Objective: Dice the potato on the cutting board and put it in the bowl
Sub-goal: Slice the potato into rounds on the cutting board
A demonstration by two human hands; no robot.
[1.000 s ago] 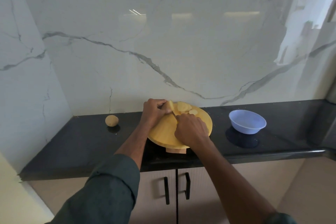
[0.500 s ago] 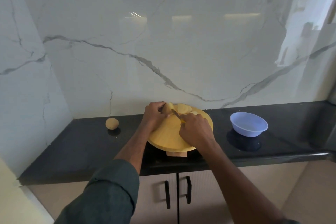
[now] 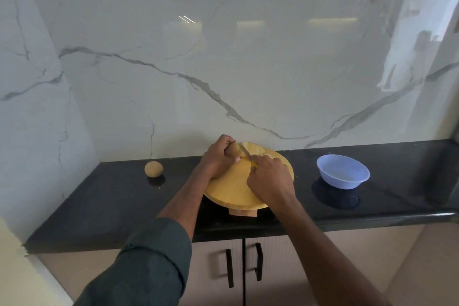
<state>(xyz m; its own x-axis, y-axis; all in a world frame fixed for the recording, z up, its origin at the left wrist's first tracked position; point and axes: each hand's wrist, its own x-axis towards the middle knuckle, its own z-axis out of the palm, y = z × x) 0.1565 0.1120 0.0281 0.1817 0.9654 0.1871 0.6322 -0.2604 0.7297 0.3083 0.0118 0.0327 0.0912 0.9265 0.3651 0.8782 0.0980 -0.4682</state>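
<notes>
Nearest the camera, below the black counter, two cupboard doors carry two black handles; no writing or brand shows anywhere. On the counter sits one round wooden cutting board. The right hand has its fingers curled around a yellow-handled knife, blade angled toward the far-left part of the board. The left hand grips one potato piece with curled fingers at the board's far edge, just beside a few cut slices. One whole potato lies well to the left, and one empty blue bowl stands to the right, both apart from the board.
</notes>
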